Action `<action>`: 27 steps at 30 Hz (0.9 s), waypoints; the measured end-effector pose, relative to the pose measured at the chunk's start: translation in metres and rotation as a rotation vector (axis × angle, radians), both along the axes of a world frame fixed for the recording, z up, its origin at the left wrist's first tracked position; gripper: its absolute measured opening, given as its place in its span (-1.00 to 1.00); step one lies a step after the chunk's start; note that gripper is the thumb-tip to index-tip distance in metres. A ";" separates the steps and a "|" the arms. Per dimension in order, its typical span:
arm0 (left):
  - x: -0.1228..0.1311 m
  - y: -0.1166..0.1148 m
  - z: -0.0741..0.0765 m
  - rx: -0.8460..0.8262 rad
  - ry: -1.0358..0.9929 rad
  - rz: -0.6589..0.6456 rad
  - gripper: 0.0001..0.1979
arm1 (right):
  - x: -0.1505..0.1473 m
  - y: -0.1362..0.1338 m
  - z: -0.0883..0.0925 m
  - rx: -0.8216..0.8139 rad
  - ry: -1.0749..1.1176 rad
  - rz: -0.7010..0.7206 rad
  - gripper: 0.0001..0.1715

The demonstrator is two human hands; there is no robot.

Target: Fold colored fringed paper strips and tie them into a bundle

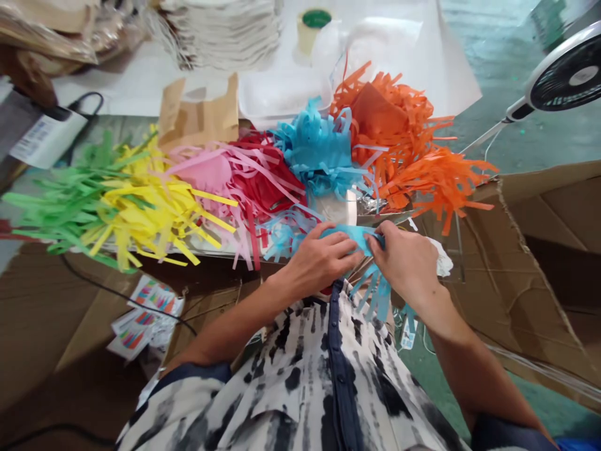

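Note:
My left hand (322,260) and my right hand (406,263) meet just above my lap, both closed on a strip of blue fringed paper (357,237). Its cut fringe (378,294) hangs down between and below the hands. Straight ahead on the table edge lie heaps of fringed paper: blue (319,150), orange (404,144), red (265,181), pink (211,172), yellow (150,207) and green (61,200).
A roll of tape with a green core (313,25) and a stack of white paper (220,31) sit at the back. Torn brown paper (200,116) lies behind the pink heap. Cardboard (539,263) stands at the right, a white fan (570,72) beyond it. Printed cards (143,316) and a black cable (107,291) lie at the lower left.

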State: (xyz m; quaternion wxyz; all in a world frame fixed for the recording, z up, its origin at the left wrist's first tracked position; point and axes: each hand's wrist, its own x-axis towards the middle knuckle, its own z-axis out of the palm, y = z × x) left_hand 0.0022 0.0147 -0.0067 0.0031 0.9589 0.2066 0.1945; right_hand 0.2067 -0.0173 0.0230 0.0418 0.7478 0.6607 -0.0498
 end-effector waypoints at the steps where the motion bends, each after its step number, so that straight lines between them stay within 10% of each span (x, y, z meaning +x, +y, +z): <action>1: -0.001 -0.001 0.000 -0.025 0.012 0.012 -0.76 | 0.006 0.000 0.004 0.031 0.013 -0.002 -0.73; 8: -0.002 -0.008 0.006 -0.095 0.041 0.038 -0.76 | 0.042 -0.029 0.043 0.495 0.076 0.072 -0.64; 13: 0.001 -0.010 0.007 -0.129 0.021 0.053 -0.76 | 0.018 -0.054 0.010 0.366 0.162 0.545 -0.63; 18: -0.026 -0.001 0.002 -0.185 -0.049 0.063 -0.78 | 0.017 -0.055 -0.018 0.350 0.127 0.524 -0.66; 27: -0.073 0.015 0.033 0.003 -0.097 0.443 -0.59 | 0.016 -0.041 -0.007 0.332 0.061 0.530 -0.80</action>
